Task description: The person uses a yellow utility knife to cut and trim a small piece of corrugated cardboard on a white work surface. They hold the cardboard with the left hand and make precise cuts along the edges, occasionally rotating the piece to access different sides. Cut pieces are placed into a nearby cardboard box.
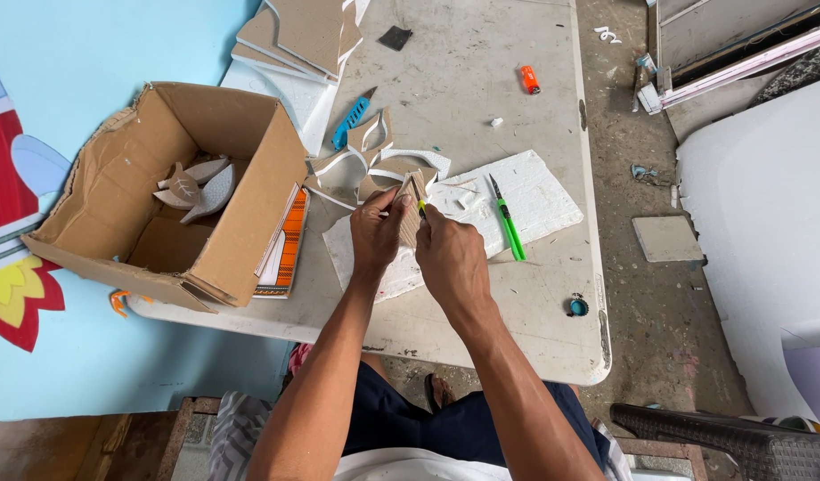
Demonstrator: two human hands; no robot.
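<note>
- Cardboard-faced foam piece (411, 207) over white foam sheet (481, 214) on tabletop (481, 330).
- Left hand (378, 233) grip pinched on it; right hand (449, 256) clenches small yellow-green cutter (421, 210).
- Likely light, stiff, crumbly: hold faces, not edges.

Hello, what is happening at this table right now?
A person holds a small cardboard-faced foam piece upright in the left hand, while the right hand works on it with a small yellow-green tool. A green cutter lies on a white foam sheet. Finished shapes sit in the cardboard box.
</note>
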